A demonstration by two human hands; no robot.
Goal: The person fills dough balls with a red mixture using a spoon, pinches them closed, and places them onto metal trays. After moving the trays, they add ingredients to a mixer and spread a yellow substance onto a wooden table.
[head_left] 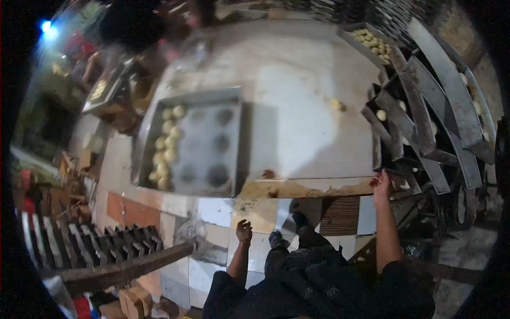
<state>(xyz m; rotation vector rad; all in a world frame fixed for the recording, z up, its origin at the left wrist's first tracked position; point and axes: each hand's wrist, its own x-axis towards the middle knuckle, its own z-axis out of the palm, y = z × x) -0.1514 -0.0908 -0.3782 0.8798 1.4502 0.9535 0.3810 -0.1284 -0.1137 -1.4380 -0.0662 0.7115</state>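
Honestly, the trays (441,77) stacked askew at the table's (297,95) right end are judged stiff, light-ish metal with slippy rims, best gripped by a long side; the right hand (381,183) is set by them, grip untellable, the left hand (244,232) curled, empty.

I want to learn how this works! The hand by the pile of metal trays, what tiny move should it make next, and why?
Probably the right hand should shift slightly right and take hold of the nearest of the stacked trays. It sits at the table edge right beside them, while the left hand hangs lower, farther away.
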